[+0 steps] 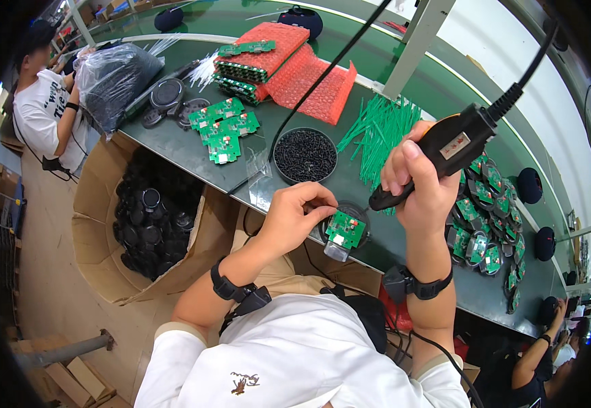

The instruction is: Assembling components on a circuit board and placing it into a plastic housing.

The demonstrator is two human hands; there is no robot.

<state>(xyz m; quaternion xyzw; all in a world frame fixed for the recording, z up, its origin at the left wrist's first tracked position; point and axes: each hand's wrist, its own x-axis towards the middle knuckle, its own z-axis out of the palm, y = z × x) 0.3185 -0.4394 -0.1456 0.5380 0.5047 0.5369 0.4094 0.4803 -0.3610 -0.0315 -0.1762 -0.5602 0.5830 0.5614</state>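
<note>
My right hand (418, 177) is wrapped round a black electric screwdriver (455, 139), its nose slanting down to the left above the work. Below that nose, a green circuit board (345, 230) rests on a round black housing (361, 212) at the table's near edge. My left hand (295, 216) has thumb and forefinger pinched together at the board's upper left corner. Whatever lies between those fingertips is too small to make out. Just beyond stands a round dish (277, 163) full of small black screws (305, 153).
Loose green boards (224, 129) and red bubble wrap (312, 81) lie beyond, with green strips (377, 136) to their right. Boards on black housings are heaped (482, 211) at right. A carton (91, 251) of black parts stands at left. A cable hangs across. Other people work nearby.
</note>
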